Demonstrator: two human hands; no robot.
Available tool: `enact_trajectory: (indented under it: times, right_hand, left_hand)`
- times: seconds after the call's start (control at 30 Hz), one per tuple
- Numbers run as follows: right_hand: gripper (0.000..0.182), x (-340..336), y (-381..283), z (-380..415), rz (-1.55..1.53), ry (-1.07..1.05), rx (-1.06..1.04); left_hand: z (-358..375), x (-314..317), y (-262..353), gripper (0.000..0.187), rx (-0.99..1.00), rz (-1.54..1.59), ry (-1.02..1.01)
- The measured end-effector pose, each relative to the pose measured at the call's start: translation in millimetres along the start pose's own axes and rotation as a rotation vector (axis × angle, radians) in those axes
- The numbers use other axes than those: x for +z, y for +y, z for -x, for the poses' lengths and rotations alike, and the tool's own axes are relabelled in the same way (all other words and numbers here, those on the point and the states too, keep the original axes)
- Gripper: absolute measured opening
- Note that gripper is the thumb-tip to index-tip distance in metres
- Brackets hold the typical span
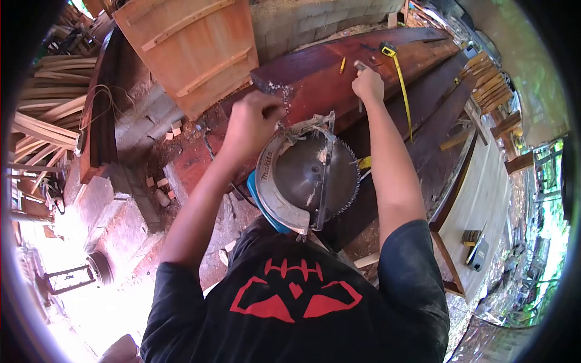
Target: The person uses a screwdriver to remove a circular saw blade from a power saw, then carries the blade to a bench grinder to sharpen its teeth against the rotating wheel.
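A circular saw [311, 175] with a toothed blade and a teal body lies in front of my torso, its blade side up. Just above its upper left edge is my left hand [253, 121], with curled fingers; whatever they hold is too small to make out. Farther forward, my right hand [368, 85] is closed around a small grey metal tool [360, 65] over the reddish-brown board [315, 91]. A yellow pencil [342, 65] lies left of that hand. To its right, a tape measure [388, 49] has its yellow tape drawn out toward me.
A wooden panel [193, 48] leans at the upper left, near a block wall [296, 25]. Thin wood strips [51, 130] are piled at the far left. At right, a pale panel [478, 224] bears a small box and another tool. A wheel [100, 268] is at lower left.
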State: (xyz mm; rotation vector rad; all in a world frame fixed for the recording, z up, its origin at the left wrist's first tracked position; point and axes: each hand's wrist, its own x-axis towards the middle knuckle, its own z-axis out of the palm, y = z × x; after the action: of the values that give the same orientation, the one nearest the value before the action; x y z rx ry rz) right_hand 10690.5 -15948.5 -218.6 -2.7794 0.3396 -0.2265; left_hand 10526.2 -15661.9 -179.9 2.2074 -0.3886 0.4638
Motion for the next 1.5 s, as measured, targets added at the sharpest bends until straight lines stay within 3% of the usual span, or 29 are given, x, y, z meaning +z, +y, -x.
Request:
enact_trajectory:
  times: [0.2,0.27,0.33,0.43,0.67,0.83,1.0,1.1,1.2,1.33,1.5]
  right_hand:
    - [0.028,2,24,14,0.012,-0.06,-0.198]
    - [0.039,-16,35,56,-0.201,-0.041,-0.281]
    - [0.047,-27,52,106,-0.457,-0.228,-0.138]
    - [0.04,-47,58,180,-0.773,-0.371,0.113]
    - [0.031,-53,65,252,-1.324,-0.532,0.321]
    - [0.025,-58,45,267,-1.386,-0.581,0.383]
    - [0.022,-46,41,275,-1.498,-0.525,0.388]
    - [0.021,-43,40,276,-1.55,-0.497,0.355]
    - [0.021,-41,40,278,-1.572,-0.479,0.352]
    - [0.02,-37,40,279,-1.6,-0.44,0.348]
    - [0.019,-43,41,278,-1.586,-0.453,0.353]
  left_hand:
    - [-35,46,-84,0.019,-0.03,-0.134,-0.055]
    - [-36,53,-95,0.021,-0.048,-0.121,-0.084]
    - [-35,53,-95,0.02,-0.059,-0.103,-0.081]
    - [-31,49,-99,0.024,-0.03,-0.137,-0.13]
    - [-42,35,-89,0.034,-0.021,-0.231,-0.199]
    - [-50,23,-54,0.024,0.06,-0.178,-0.117]
    - [-36,19,-2,0.012,0.202,-0.019,-0.237]
    - [-20,4,28,0.015,0.316,0.157,-0.532]
    - [2,1,48,0.026,0.412,0.115,-0.654]
    - [29,7,57,0.042,0.325,-0.062,-0.656]
    - [29,10,62,0.042,0.275,-0.107,-0.651]
